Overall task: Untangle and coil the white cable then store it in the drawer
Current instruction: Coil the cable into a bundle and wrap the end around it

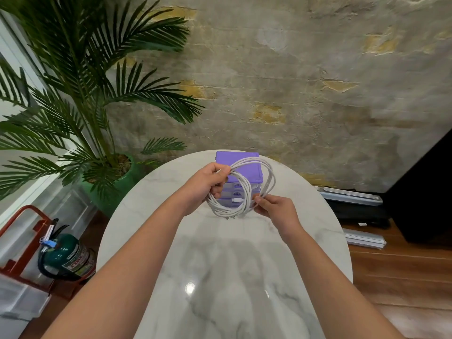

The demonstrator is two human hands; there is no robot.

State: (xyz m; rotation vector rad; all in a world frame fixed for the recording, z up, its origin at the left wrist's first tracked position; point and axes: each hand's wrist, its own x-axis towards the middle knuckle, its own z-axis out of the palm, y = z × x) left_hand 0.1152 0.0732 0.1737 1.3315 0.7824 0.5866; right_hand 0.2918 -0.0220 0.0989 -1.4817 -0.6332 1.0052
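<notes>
The white cable (245,192) is wound into several loops and held up above the round marble table (220,265). My left hand (206,184) grips the upper left of the coil. My right hand (274,207) pinches its lower right side between thumb and fingers. One white plug end shows inside the coil. Behind the coil stands a small purple drawer unit (242,165) with translucent drawers, partly hidden by the loops; its drawers look closed.
A palm plant in a green pot (117,187) stands left of the table against a rough wall. A green fire extinguisher (66,258) in a red stand sits on the floor at left. Grey rails (352,195) and a black object lie at right.
</notes>
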